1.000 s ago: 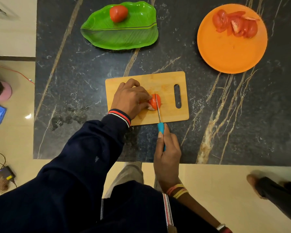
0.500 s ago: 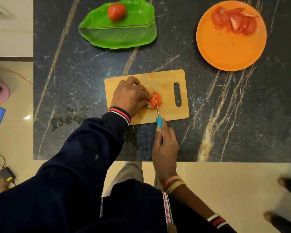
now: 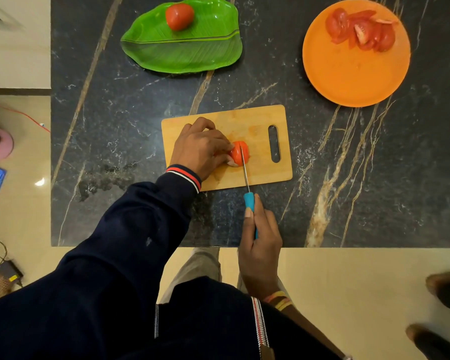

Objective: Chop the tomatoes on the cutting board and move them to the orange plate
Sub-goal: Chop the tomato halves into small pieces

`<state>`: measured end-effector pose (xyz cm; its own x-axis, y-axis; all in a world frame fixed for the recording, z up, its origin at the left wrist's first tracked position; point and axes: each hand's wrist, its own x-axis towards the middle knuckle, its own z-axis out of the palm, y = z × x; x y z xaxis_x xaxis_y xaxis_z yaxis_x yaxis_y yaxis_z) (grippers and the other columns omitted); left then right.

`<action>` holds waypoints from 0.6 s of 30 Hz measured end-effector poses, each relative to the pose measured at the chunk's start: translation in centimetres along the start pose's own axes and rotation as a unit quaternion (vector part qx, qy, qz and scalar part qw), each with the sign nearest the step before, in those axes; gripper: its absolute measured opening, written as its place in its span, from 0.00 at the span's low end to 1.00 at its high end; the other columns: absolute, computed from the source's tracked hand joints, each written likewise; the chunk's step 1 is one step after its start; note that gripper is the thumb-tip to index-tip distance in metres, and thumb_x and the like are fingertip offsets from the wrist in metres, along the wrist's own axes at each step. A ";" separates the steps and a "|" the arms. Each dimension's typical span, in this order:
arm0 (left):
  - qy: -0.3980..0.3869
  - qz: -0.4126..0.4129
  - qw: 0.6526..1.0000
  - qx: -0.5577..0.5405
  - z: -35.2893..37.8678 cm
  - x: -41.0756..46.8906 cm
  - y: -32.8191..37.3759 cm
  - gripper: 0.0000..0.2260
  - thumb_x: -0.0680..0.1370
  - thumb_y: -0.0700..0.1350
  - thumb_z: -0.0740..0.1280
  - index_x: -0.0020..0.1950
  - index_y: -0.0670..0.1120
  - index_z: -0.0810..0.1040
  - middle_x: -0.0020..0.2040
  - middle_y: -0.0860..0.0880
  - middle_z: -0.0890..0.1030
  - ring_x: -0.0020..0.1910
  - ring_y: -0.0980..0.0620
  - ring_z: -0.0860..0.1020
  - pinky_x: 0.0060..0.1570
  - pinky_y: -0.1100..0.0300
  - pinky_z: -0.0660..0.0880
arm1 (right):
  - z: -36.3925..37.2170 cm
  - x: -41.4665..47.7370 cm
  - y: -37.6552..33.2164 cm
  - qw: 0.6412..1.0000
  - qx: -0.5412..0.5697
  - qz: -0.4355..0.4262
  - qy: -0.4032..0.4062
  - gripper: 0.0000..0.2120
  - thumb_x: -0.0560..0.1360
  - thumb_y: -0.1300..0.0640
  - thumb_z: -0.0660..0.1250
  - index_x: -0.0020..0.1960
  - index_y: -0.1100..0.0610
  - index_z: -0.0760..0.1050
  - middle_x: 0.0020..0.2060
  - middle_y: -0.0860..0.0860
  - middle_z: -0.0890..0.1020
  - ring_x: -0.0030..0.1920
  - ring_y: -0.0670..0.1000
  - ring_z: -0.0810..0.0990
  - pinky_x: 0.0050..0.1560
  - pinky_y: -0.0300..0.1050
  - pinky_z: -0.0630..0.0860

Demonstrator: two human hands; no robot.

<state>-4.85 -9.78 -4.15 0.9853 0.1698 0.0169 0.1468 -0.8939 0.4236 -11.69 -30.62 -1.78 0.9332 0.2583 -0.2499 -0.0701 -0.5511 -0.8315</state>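
- Pinned tomato point(image 3: 240, 155) mid cutting board point(image 3: 260, 120), left hand point(image 3: 200, 149) fingers point(image 3: 225, 146) curled against its 9 o'clock side.
- Wrapped right hand point(image 3: 260, 245) tight round knife point(image 3: 244, 172) handle, at 6 o'clock.
- Looked soft, slick and light; judged best steadied gently, clear of the blade.

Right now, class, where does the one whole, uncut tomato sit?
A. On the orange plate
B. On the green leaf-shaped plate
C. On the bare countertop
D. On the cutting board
B: the whole tomato rests on the green leaf-shaped plate, while the orange plate holds only cut pieces.
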 end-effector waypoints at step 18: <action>-0.001 0.012 1.000 -0.006 0.0 -0.1 -0.4 0.11 0.69 0.52 0.75 0.48 0.49 0.86 0.46 0.54 0.84 0.53 0.45 0.75 0.43 0.50 0.72 | 1.7 0.5 -0.9 0.999 -0.024 -0.007 0.026 0.22 0.84 0.52 0.55 0.75 0.61 0.67 0.52 0.52 0.75 0.48 0.45 0.76 0.45 0.29 0.72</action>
<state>-5.06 -9.42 -4.29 0.9889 0.1467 0.0248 0.1216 -0.8930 0.4334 -11.75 -28.69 -2.02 0.9513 0.2248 -0.2111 -0.0411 -0.5859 -0.8093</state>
